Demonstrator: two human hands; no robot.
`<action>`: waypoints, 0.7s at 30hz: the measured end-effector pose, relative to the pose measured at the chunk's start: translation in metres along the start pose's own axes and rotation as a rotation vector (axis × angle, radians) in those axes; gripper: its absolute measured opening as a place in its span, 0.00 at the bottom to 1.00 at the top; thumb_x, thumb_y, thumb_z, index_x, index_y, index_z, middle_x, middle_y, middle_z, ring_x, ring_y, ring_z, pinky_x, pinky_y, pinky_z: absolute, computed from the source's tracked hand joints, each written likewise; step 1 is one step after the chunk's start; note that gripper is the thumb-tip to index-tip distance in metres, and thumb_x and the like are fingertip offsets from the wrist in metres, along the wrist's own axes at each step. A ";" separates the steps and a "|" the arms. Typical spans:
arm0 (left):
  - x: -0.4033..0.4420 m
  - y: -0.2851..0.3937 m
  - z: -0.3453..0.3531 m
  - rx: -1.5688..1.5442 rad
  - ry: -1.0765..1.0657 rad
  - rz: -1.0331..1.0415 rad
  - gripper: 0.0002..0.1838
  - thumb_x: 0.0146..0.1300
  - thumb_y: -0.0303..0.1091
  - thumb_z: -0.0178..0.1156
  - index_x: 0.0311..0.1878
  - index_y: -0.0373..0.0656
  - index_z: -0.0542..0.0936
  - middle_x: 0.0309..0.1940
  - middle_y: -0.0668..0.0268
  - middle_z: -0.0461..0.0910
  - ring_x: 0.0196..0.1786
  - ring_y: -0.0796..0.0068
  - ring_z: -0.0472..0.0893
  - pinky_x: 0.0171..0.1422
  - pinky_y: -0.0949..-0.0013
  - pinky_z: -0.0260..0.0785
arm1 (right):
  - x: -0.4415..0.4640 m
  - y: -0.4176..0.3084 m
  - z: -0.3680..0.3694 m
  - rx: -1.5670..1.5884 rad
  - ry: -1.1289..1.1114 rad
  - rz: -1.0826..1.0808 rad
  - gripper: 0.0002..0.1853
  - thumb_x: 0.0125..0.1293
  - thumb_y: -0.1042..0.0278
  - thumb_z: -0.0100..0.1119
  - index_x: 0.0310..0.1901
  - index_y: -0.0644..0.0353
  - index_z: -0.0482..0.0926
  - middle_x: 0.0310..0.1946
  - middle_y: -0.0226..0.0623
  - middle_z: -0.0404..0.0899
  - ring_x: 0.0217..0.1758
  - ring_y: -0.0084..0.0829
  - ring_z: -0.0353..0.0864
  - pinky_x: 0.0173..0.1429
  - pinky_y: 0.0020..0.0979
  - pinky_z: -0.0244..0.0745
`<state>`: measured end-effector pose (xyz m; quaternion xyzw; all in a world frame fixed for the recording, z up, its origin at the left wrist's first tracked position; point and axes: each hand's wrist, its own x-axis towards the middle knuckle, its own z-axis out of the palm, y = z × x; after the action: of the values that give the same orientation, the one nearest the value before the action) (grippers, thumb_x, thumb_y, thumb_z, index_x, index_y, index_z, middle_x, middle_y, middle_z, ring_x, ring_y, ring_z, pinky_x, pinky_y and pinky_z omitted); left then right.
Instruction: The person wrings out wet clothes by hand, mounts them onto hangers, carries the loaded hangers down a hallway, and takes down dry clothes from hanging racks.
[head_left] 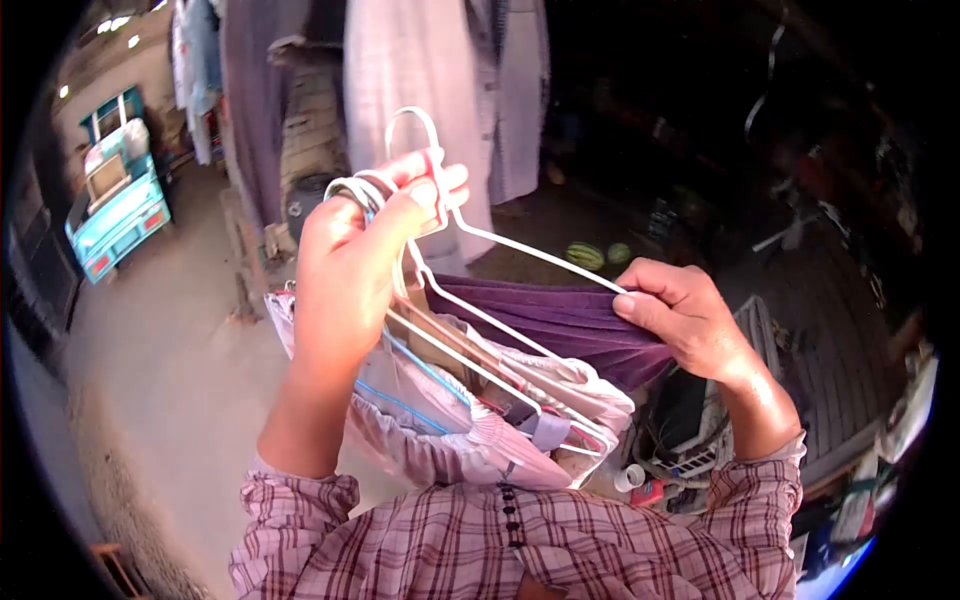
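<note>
Several clothes hangers are gathered in my left hand [365, 225], its fingers closed round their hooks and necks. The foremost white hanger [540, 253] has its hook pointing up, and a dark purple garment [550, 315] hangs from it. My right hand [680, 315] pinches the purple cloth against the end of this hanger's arm and pulls the cloth taut. Below and nearer my body hang pale pinkish garments [470, 445] on other white hangers and a blue hanger [425, 367]. Parts of the hanger bundle are hidden behind my left fingers.
Long pale clothing [415, 90] and dark clothing [255, 120] hang ahead. A turquoise cart [120, 220] stands at the far left on the concrete floor [180, 380]. Watermelons [585, 256] lie on the ground beyond my hands. A white cup [629, 478] sits low right.
</note>
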<state>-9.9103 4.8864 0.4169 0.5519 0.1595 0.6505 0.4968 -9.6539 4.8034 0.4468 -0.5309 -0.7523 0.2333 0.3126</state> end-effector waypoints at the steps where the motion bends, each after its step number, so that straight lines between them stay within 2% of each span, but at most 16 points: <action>1: 0.005 -0.007 0.003 -0.081 -0.048 -0.021 0.21 0.68 0.29 0.54 0.58 0.22 0.69 0.50 0.50 0.79 0.54 0.63 0.80 0.60 0.67 0.70 | -0.007 0.003 -0.011 0.019 0.025 0.000 0.11 0.69 0.66 0.56 0.37 0.67 0.77 0.24 0.25 0.71 0.29 0.14 0.66 0.33 0.22 0.64; 3: 0.014 -0.017 0.023 -0.066 -0.055 -0.024 0.21 0.68 0.31 0.54 0.58 0.23 0.70 0.51 0.49 0.79 0.53 0.63 0.80 0.57 0.69 0.71 | -0.022 0.014 -0.043 0.062 0.085 0.099 0.11 0.69 0.66 0.56 0.37 0.67 0.77 0.24 0.24 0.71 0.30 0.14 0.66 0.33 0.21 0.63; 5: 0.018 -0.023 0.033 -0.102 -0.063 -0.075 0.21 0.70 0.33 0.52 0.59 0.25 0.70 0.50 0.48 0.79 0.51 0.60 0.82 0.45 0.73 0.75 | -0.040 0.014 -0.073 0.093 0.144 0.208 0.10 0.68 0.66 0.56 0.36 0.65 0.78 0.25 0.20 0.72 0.31 0.12 0.66 0.35 0.20 0.63; 6: 0.019 -0.023 0.042 -0.081 0.005 -0.102 0.22 0.69 0.33 0.52 0.59 0.25 0.69 0.49 0.48 0.80 0.50 0.59 0.83 0.45 0.72 0.75 | -0.050 0.012 -0.089 0.098 0.181 0.249 0.10 0.68 0.66 0.56 0.36 0.65 0.78 0.26 0.19 0.72 0.31 0.11 0.66 0.35 0.19 0.63; 8: 0.015 -0.022 0.033 -0.077 -0.004 -0.119 0.23 0.67 0.35 0.55 0.58 0.25 0.71 0.48 0.48 0.81 0.44 0.61 0.85 0.46 0.70 0.76 | -0.072 -0.009 -0.103 0.045 0.274 0.312 0.09 0.68 0.66 0.57 0.35 0.63 0.79 0.26 0.17 0.72 0.32 0.10 0.66 0.36 0.19 0.64; 9: 0.015 -0.023 0.039 -0.069 0.029 -0.135 0.23 0.66 0.34 0.55 0.57 0.25 0.71 0.47 0.48 0.81 0.42 0.62 0.85 0.46 0.70 0.76 | -0.081 -0.006 -0.114 0.031 0.357 0.268 0.09 0.68 0.66 0.57 0.35 0.63 0.79 0.26 0.18 0.73 0.31 0.11 0.67 0.38 0.18 0.65; 11: 0.021 -0.031 0.045 -0.024 -0.007 -0.134 0.22 0.66 0.32 0.54 0.57 0.25 0.71 0.45 0.48 0.82 0.40 0.63 0.85 0.45 0.72 0.76 | -0.096 -0.024 -0.136 0.076 0.539 0.314 0.09 0.67 0.66 0.57 0.35 0.63 0.79 0.26 0.19 0.74 0.31 0.11 0.68 0.38 0.19 0.66; 14: 0.013 -0.036 0.052 -0.005 -0.050 -0.145 0.22 0.65 0.34 0.53 0.57 0.27 0.72 0.44 0.51 0.83 0.38 0.69 0.85 0.42 0.73 0.75 | -0.125 -0.045 -0.168 -0.120 0.745 0.251 0.09 0.65 0.65 0.58 0.31 0.62 0.78 0.25 0.21 0.75 0.29 0.13 0.69 0.37 0.21 0.66; 17: 0.010 -0.038 0.061 -0.035 -0.070 -0.136 0.21 0.64 0.32 0.54 0.56 0.28 0.73 0.42 0.52 0.84 0.36 0.70 0.85 0.40 0.75 0.75 | -0.129 -0.074 -0.208 -0.349 0.890 0.171 0.10 0.64 0.64 0.58 0.32 0.63 0.78 0.24 0.23 0.74 0.30 0.15 0.69 0.36 0.24 0.67; 19: 0.003 -0.041 0.048 -0.041 -0.096 -0.119 0.21 0.64 0.33 0.55 0.55 0.28 0.73 0.40 0.53 0.84 0.34 0.70 0.85 0.38 0.74 0.76 | -0.116 -0.094 -0.226 -0.658 1.004 0.205 0.11 0.64 0.63 0.58 0.34 0.64 0.81 0.25 0.30 0.78 0.29 0.21 0.74 0.37 0.30 0.71; 21: 0.004 -0.043 0.049 -0.051 -0.109 -0.122 0.20 0.64 0.33 0.55 0.55 0.28 0.74 0.40 0.53 0.84 0.34 0.70 0.85 0.38 0.74 0.76 | -0.099 -0.110 -0.255 -0.945 1.053 0.114 0.13 0.63 0.63 0.58 0.28 0.66 0.77 0.21 0.28 0.75 0.27 0.20 0.72 0.35 0.27 0.68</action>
<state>-9.8468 4.8925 0.4030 0.5628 0.1490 0.5921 0.5572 -9.5183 4.6788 0.6770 -0.6905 -0.4929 -0.3896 0.3585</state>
